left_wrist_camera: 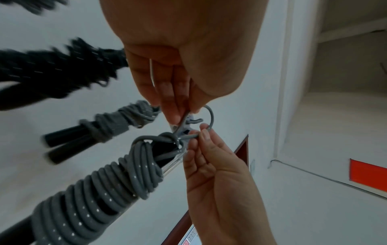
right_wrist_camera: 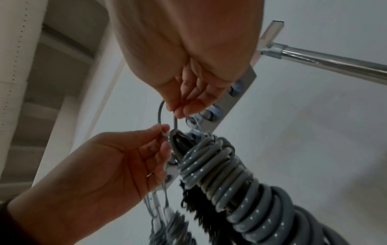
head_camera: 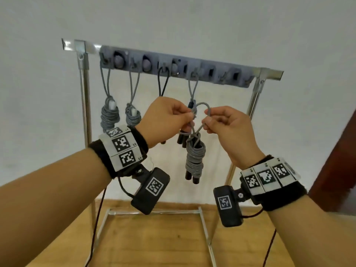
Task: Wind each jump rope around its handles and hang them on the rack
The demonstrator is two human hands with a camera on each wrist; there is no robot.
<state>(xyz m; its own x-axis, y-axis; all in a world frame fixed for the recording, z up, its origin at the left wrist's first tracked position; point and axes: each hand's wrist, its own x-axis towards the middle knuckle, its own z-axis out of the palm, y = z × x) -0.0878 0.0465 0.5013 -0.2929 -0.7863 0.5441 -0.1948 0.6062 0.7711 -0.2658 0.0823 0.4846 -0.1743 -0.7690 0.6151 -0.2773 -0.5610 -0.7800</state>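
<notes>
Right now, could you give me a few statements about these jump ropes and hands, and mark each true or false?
1. Both hands pinch the grey loop of the wound rope. True.
2. That wound rope already hangs from a hook. False: the left hand and right hand hold it below the rack.
3. Four ropes already hang on the rack. True.
4. Its handles are white. False: they are black.
5. Every hook is taken. False: hooks at the right end stand free.

White wall (head_camera: 192, 20) behind; wooden floor (head_camera: 154, 243) below; dark red door (head_camera: 339, 160) right.
</notes>
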